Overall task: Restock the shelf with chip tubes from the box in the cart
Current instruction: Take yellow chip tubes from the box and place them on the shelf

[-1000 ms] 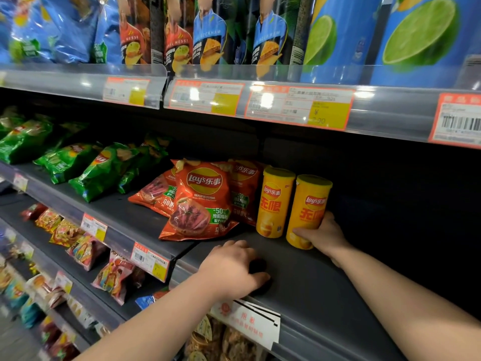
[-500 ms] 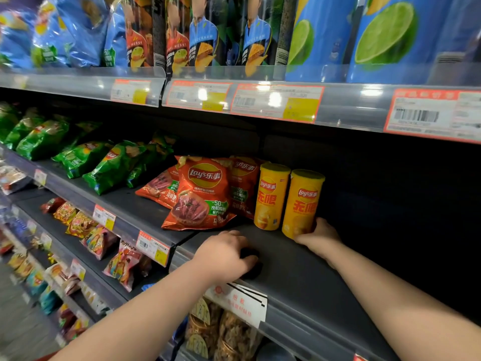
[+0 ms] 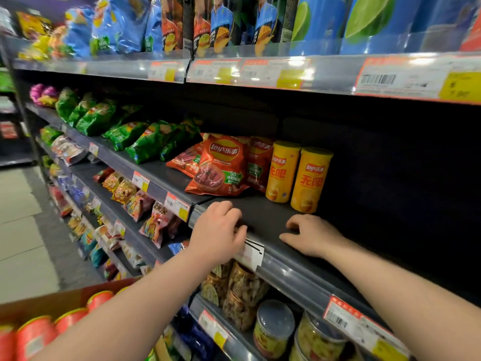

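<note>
The two yellow tubes (image 3: 296, 178) stand upright on the shelf (image 3: 273, 212). They touch each other and sit just right of the red chip bags (image 3: 223, 165). Your right hand (image 3: 309, 235) lies on the board just in front of the nearer tube, apart from it. Its grip is slack, fingers loosely bent, holding nothing. Your left hand (image 3: 218, 230) sits at the shelf's front lip with its fingers bent over a dark patch. I cannot tell whether that grip closes on anything or the patch is only shadow.

The next stock is in the box (image 3: 65, 298) at your lower left, where red-lidded tubes (image 3: 33, 332) are packed upright. I'd say the step in hand is to reach down for one.
- Wrap your grip round the middle of the tube and lift straight up, so its neighbours don't ride up with it.
- These tubes are tall and narrow and will likely tip, so set each one down flat on its base rather than sliding it.
- Place it on the dark board to the right of the yellow pair, label facing out.

A clear price rail (image 3: 286, 272) runs along the front edge of the shelf. Green bags (image 3: 145, 139) lie further left, blue bags (image 3: 117, 29) fill the shelf above, and jars (image 3: 273, 327) sit below. A pale aisle floor (image 3: 20, 230) shows at the far left.
</note>
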